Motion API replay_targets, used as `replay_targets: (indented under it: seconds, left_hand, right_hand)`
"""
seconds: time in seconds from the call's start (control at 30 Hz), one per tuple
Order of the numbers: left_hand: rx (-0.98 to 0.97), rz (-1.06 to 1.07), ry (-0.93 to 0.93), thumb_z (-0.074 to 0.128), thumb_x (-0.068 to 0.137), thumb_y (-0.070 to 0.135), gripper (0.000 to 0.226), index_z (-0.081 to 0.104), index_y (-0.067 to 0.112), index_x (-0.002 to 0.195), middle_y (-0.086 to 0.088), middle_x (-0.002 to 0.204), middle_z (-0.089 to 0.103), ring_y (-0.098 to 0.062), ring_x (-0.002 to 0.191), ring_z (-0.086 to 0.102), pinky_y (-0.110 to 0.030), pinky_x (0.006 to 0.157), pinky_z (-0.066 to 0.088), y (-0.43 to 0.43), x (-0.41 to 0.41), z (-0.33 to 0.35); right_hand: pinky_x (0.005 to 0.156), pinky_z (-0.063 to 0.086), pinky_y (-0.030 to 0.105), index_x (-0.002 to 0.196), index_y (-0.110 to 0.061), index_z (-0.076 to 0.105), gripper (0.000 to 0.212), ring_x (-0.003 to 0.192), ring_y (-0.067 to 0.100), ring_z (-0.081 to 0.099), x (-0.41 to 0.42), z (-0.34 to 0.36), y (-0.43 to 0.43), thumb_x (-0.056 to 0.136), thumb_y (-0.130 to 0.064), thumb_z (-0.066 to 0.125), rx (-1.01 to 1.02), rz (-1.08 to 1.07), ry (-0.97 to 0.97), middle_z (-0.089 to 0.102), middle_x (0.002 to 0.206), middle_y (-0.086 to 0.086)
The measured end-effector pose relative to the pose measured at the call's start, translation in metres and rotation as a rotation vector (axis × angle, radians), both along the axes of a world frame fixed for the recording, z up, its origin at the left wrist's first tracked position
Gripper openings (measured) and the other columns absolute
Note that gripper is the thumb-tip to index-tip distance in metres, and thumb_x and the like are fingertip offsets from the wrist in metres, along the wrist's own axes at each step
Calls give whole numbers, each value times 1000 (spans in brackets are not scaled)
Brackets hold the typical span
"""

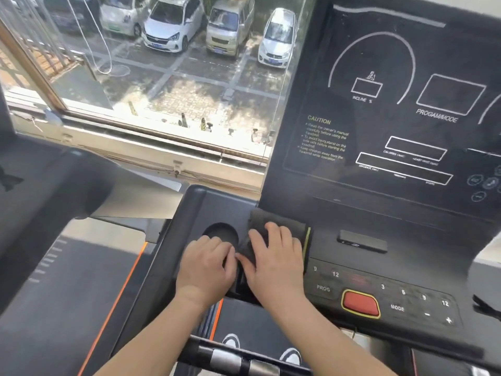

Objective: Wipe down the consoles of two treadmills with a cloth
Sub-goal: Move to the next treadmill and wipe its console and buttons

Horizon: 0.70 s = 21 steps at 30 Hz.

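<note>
Dark cloth (273,221) under right hand (273,263) — left hand (207,263) beside, on console (379,267).

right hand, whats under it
The right hand lies flat on a dark folded cloth on the treadmill console. The console surface beneath the cloth is covered.

beyond the window (151,85), four cars are sitting side by side in a paved lot: a white car (169,23), a beige van (229,25), another white car (278,36), and a pale one (119,12) partly cut off. a cord (104,52) is hanging against the glass. sunlight is falling across the sill (135,147).
</note>
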<state>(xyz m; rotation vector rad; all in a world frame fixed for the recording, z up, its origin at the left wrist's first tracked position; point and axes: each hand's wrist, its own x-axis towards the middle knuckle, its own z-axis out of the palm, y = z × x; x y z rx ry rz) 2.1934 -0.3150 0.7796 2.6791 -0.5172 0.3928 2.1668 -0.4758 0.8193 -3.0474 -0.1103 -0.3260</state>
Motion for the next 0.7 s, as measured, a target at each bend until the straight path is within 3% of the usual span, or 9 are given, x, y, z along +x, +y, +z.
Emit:
replay_targets:
  seconds: [0.1,0.23,0.33,0.47,0.6,0.7]
  left_hand:
    - [-5,16,-10,57,93,20,26,58,19,67,-2,65,55,-31,64,52,-43,57,39,0,2,1]
    - [-12,49,-10,59,95,19,26,61,17,69,-2,65,56,-32,64,52,-45,58,40,-1,1,-1]
    - [1,51,5,57,94,20,28,62,17,67,-1,63,55,-31,63,50,-43,57,39,-2,-1,0]
    - [-27,92,126,53,93,25,30,67,17,67,2,62,59,-26,61,52,-38,58,41,-6,-1,8]
    - [-296,248,322,56,100,24,23,75,24,87,7,82,70,-19,79,60,-40,77,53,-24,0,27]
    - [-427,176,333,64,98,20,16,74,24,109,9,101,68,-15,97,61,-36,87,49,-67,-8,44]
  right_hand:
    - [76,49,44,112,-20,71,44,98,36,62,-17,-4,-14,81,-50,71,44,193,-40,66,115,10]
    - [83,54,44,120,-27,68,52,106,32,62,-42,-3,-68,75,-51,80,-4,406,27,65,123,4]
    - [85,54,43,118,-29,71,46,110,29,61,-48,4,-97,77,-50,79,26,266,52,66,125,1]
    - [74,52,43,103,-24,70,38,97,32,61,-44,7,-70,73,-44,82,3,3,67,66,112,3]
    - [71,49,40,103,-26,68,36,94,28,61,-54,5,-73,75,-48,76,70,79,51,64,108,-1]
    - [73,50,38,106,-30,69,38,97,25,61,-71,6,-110,78,-54,68,93,91,45,63,109,-5]
